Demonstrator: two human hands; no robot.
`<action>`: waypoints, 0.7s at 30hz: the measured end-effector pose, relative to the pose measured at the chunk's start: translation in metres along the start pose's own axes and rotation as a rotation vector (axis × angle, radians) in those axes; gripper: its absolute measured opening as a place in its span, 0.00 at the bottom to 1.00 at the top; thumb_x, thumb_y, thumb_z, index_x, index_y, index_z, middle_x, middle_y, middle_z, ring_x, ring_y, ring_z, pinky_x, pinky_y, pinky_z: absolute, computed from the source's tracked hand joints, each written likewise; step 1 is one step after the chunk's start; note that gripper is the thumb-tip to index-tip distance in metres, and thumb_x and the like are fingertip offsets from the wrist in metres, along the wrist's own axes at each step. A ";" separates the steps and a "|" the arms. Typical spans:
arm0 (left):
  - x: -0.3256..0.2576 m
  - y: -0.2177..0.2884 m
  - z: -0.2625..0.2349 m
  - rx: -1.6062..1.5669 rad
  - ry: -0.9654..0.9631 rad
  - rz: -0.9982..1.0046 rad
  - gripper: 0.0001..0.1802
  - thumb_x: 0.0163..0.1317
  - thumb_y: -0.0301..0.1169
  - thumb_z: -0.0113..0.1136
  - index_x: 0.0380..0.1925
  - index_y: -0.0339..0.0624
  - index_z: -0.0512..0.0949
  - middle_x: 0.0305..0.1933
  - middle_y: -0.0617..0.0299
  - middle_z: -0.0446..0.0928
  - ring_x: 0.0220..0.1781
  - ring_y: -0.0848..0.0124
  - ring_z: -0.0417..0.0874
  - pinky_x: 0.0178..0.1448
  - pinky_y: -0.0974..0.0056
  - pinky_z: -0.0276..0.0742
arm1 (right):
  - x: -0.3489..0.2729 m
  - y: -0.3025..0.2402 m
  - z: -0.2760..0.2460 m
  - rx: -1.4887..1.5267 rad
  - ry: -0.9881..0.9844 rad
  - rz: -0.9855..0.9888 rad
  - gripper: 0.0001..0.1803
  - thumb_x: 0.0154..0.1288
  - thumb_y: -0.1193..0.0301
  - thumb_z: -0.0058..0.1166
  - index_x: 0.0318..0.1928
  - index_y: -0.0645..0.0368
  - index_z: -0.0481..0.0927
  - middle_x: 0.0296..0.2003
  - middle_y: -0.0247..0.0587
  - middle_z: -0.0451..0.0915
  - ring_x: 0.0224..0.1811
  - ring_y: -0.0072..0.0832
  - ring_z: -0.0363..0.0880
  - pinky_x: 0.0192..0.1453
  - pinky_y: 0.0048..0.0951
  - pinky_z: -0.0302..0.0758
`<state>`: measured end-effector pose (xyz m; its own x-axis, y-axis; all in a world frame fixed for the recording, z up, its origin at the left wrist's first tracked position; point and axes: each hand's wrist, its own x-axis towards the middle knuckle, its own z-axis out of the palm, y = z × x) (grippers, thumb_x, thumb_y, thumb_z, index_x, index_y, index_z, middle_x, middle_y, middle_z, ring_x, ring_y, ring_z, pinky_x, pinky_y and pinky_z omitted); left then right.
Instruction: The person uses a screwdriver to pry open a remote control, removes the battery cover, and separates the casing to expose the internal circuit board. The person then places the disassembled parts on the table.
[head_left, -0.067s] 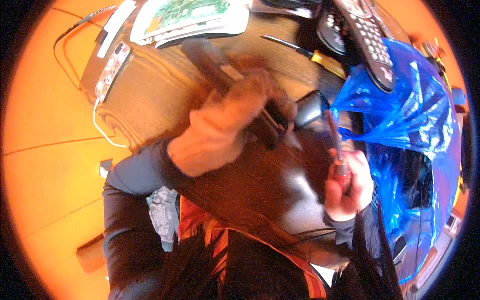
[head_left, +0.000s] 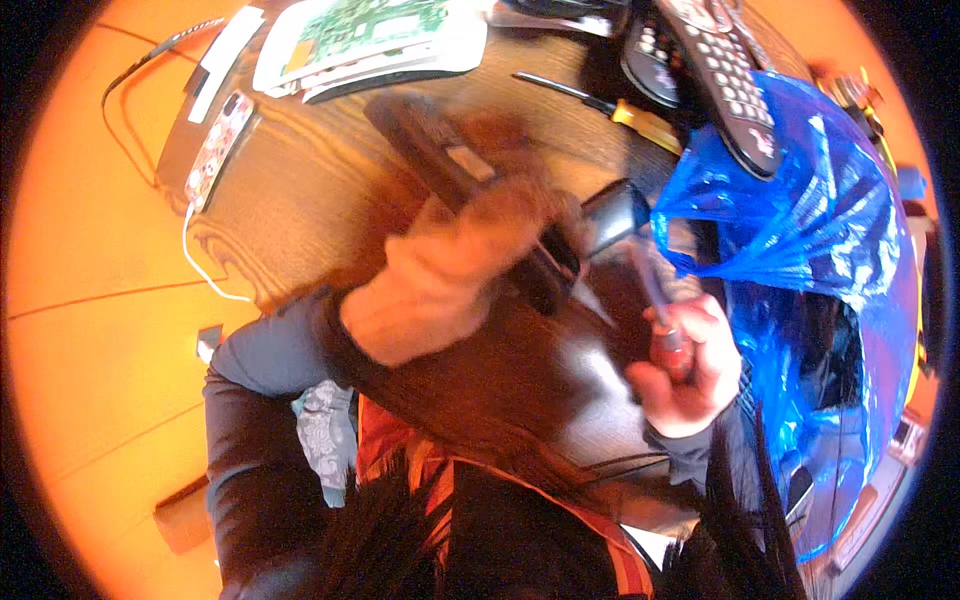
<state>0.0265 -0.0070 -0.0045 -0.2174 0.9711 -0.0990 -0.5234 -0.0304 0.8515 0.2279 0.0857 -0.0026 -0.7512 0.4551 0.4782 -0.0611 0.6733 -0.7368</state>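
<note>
My left hand [head_left: 450, 260] is closed around a long black remote control [head_left: 425, 150], held at a slant over the table. Motion smears the fingers and the remote's details; a paler patch shows on its upper part. In my right hand [head_left: 695, 375] is a screwdriver with a red handle [head_left: 673, 352]. Its thin shaft [head_left: 652, 275], blurred, points up and slightly left, apart from the remote. Between the hands and a little beyond them lies a glossy dark flat piece [head_left: 613, 217].
Across the brown wooden table [head_left: 300, 170], a green circuit board [head_left: 360, 30] lies at the back. A yellow-handled screwdriver [head_left: 645, 125] and several remote controls [head_left: 725, 85] lie back right. A blue plastic bag [head_left: 800, 220] spreads along the right; a phone [head_left: 220, 145] with a white cable lies left.
The red-handled screwdriver has tilted, its shaft leaning further left. My left hand and the remote have shifted slightly, and the whole view has moved a little.
</note>
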 end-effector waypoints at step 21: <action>-0.054 0.021 0.023 1.006 -0.447 -0.036 0.24 0.47 0.36 0.63 0.48 0.46 0.75 0.45 0.55 0.75 0.49 0.61 0.76 0.55 0.55 0.69 | 0.002 -0.006 0.013 0.402 0.176 0.485 0.08 0.53 0.77 0.60 0.32 0.61 0.74 0.27 0.32 0.71 0.27 0.16 0.69 0.32 0.19 0.68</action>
<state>0.0462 -0.0542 0.0305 0.2085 0.9719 -0.1093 0.4308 0.0090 0.9024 0.2180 0.0748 -0.0034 -0.6387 0.7639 0.0922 -0.0087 0.1127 -0.9936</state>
